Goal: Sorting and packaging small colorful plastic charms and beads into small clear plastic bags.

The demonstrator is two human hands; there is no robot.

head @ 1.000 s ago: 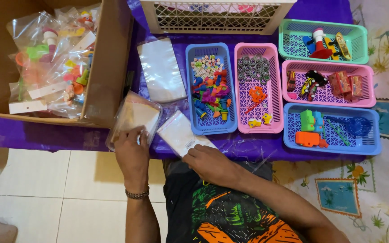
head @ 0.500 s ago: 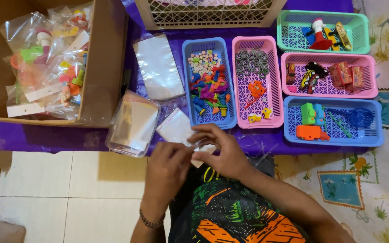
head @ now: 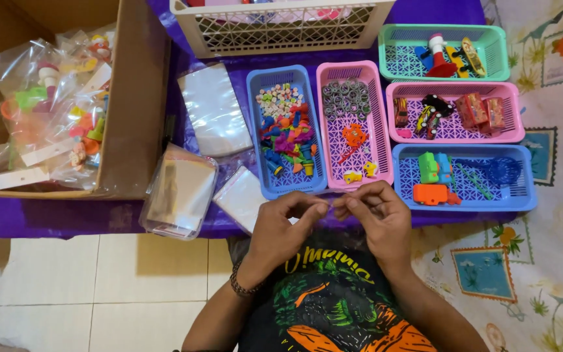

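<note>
While your two hands are meeting just below the desk's (head: 53, 212) near edge, your left hand (head: 281, 228) and right hand (head: 376, 218) are pinching fingertips toward each other over a small clear bag (head: 329, 207). That bag is barely showing between them; its long axis seems to be running left to right, though you cannot tell for sure. A stack of clear bags (head: 239, 199) is lying just left, the blue basket (head: 285, 130) and pink basket (head: 354, 127) standing above.
</note>
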